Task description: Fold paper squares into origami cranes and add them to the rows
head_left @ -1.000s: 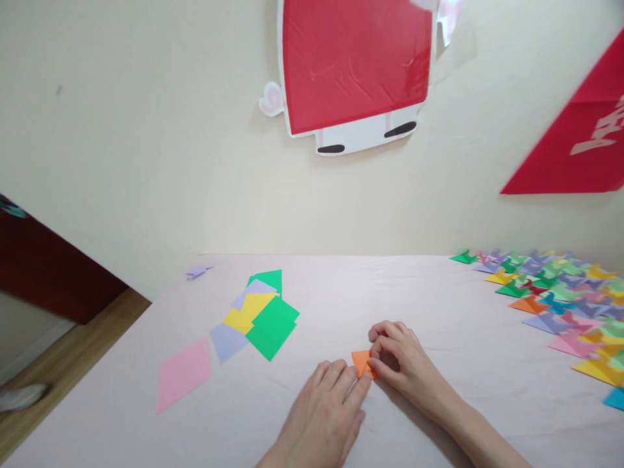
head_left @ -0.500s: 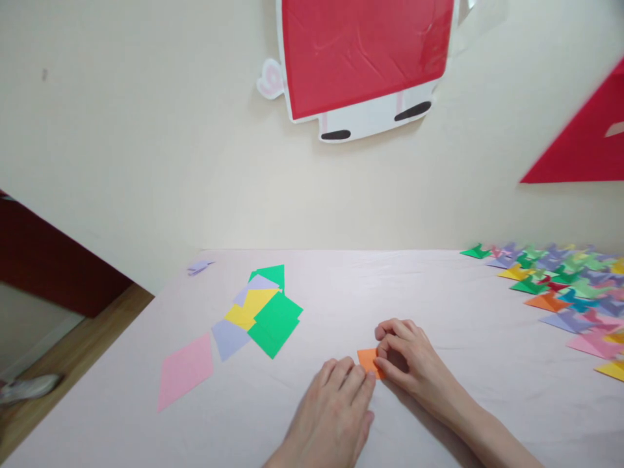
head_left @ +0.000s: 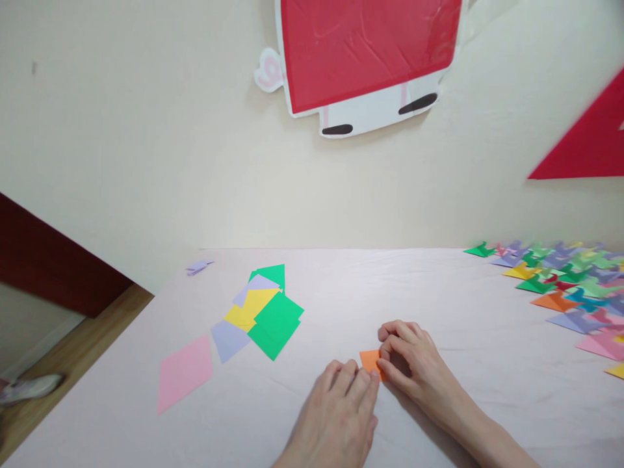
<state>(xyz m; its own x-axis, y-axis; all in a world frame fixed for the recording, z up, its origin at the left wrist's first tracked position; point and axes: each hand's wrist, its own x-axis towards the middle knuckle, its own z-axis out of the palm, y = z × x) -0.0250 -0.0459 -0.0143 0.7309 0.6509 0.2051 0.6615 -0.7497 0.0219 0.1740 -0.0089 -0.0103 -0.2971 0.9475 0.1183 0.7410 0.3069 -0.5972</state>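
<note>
A small piece of orange paper (head_left: pixel 370 359) lies on the table in front of me, partly covered by my fingers. My left hand (head_left: pixel 340 403) rests palm down at its lower left, fingers lying on the tabletop and fingertips on the paper's near edge. On the right side of the paper, my right hand (head_left: pixel 409 354) has its thumb and index finger brought together in a pinch at the edge. The fingers hide much of the paper, so its folds are hard to make out.
Loose paper squares lie to the left: pink (head_left: pixel 185 374), lilac (head_left: pixel 230 340), yellow (head_left: pixel 251 309) and green (head_left: pixel 277 325). A folded lilac piece (head_left: pixel 199 267) sits at the far left. Many folded paper figures (head_left: pixel 556 300) stand in rows along the right. The wall (head_left: pixel 341 195) borders the table's back.
Both hands keep nearly the same pose on the orange paper. The view has shifted slightly, so the hands and the figures at the right appear a little further right.
</note>
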